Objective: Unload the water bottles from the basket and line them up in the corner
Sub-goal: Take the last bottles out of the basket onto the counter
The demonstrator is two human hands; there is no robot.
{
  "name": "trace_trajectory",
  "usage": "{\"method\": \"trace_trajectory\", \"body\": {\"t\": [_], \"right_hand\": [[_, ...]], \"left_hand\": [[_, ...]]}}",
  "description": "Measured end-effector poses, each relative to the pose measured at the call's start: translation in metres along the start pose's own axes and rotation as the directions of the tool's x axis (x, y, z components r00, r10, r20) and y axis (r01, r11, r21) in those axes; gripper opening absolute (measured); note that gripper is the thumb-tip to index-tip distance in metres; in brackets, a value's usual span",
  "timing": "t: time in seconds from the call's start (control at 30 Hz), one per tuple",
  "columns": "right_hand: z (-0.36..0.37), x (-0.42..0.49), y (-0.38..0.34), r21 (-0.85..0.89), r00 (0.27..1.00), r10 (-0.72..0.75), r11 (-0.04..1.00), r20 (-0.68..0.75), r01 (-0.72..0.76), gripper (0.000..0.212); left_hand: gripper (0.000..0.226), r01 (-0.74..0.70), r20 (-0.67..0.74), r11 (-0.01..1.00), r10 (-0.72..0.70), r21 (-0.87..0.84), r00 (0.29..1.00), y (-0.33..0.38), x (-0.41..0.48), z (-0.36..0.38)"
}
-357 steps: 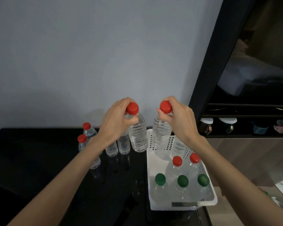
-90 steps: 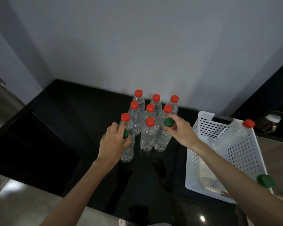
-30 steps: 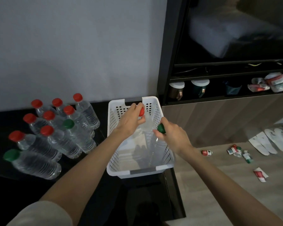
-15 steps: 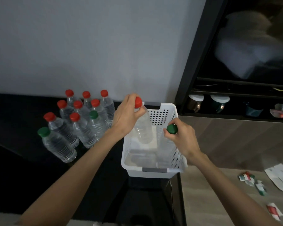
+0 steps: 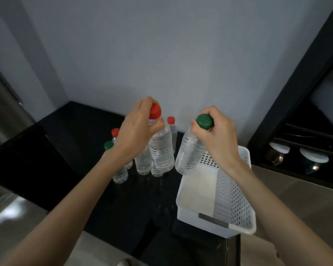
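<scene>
Both bottles now out of basket [image 5: 236, 204], lifted: my left hand [image 5: 136, 135] closed on red-cap bottle [image 5: 161, 150], right hand [image 5: 217, 135] on green-cap bottle [image 5: 188, 154]. Left arm hides most of row [image 5: 121, 169] on surface [image 5: 65, 150].

No writing can be read anywhere: the bottles [image 5: 161, 150] carry no labels and the basket [image 5: 236, 200] shows no legible marking.

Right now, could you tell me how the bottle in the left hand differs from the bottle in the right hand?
The red-capped bottle in the left hand has a red cap; the green-capped bottle in the right hand has a green one. The red-capped bottle hangs nearly upright over the black counter; the green-capped bottle tilts, its base by the white basket. Both are clear, ribbed and gripped at the cap.
</scene>
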State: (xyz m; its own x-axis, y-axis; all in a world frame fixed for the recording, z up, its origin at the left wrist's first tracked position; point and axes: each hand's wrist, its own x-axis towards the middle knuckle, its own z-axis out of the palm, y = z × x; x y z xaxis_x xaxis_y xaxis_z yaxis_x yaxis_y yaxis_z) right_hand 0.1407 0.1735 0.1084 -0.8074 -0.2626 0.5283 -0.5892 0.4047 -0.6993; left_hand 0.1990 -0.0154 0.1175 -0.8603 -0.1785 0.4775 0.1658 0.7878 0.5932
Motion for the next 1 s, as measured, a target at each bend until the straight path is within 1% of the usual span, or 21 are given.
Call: {"method": "trace_trajectory", "body": {"t": [0.1,0.17,0.3,0.47,0.57,0.67,0.73,0.9,0.93,1.0], "right_hand": [[0.028,0.006,-0.011,0.009,0.996,-0.052,0.999,0.079,0.051,0.019],[0.049,0.007,-0.011,-0.001,0.988,-0.058,0.998,0.144,0.059,0.021],[0.09,-0.001,-0.006,-0.042,0.962,-0.008,0.999,0.272,0.02,0.022],[0.129,-0.022,0.008,-0.133,0.925,0.109,0.989,0.365,-0.064,0.02],[0.148,-0.035,0.019,-0.171,0.9,0.199,0.975,0.388,-0.142,0.02],[0.162,-0.043,0.027,-0.209,0.889,0.276,0.955,0.365,-0.211,0.019],[0.17,-0.046,0.029,-0.235,0.883,0.31,0.943,0.352,-0.238,0.018],[0.182,-0.05,0.032,-0.286,0.867,0.335,0.928,0.368,-0.237,0.019],[0.183,-0.05,0.033,-0.289,0.862,0.338,0.927,0.377,-0.237,0.02],[0.185,-0.052,0.034,-0.323,0.852,0.317,0.927,0.416,-0.187,0.023]], "left_hand": [[0.019,0.068,0.004,0.998,-0.068,-0.002,0.998,-0.022,-0.015,-0.015],[0.019,0.101,0.009,0.995,-0.101,0.004,0.995,-0.039,-0.027,-0.019],[0.02,0.143,0.073,0.99,-0.143,0.001,0.987,-0.079,-0.045,-0.017],[0.02,0.083,0.219,0.996,-0.09,0.041,0.972,-0.129,-0.059,-0.001],[0.025,0.067,0.305,0.993,-0.095,0.101,0.948,-0.153,-0.065,0.011],[0.034,0.069,0.41,0.99,-0.116,0.127,0.905,-0.171,-0.067,0.02],[0.038,0.056,0.453,0.988,-0.117,0.145,0.884,-0.181,-0.064,0.022],[0.031,-0.014,0.501,0.996,-0.033,0.09,0.865,-0.193,-0.051,0.026],[0.032,-0.034,0.513,0.996,-0.013,0.081,0.858,-0.195,-0.049,0.027],[0.037,-0.059,0.525,0.996,0.016,0.065,0.851,-0.197,-0.047,0.027]]}}
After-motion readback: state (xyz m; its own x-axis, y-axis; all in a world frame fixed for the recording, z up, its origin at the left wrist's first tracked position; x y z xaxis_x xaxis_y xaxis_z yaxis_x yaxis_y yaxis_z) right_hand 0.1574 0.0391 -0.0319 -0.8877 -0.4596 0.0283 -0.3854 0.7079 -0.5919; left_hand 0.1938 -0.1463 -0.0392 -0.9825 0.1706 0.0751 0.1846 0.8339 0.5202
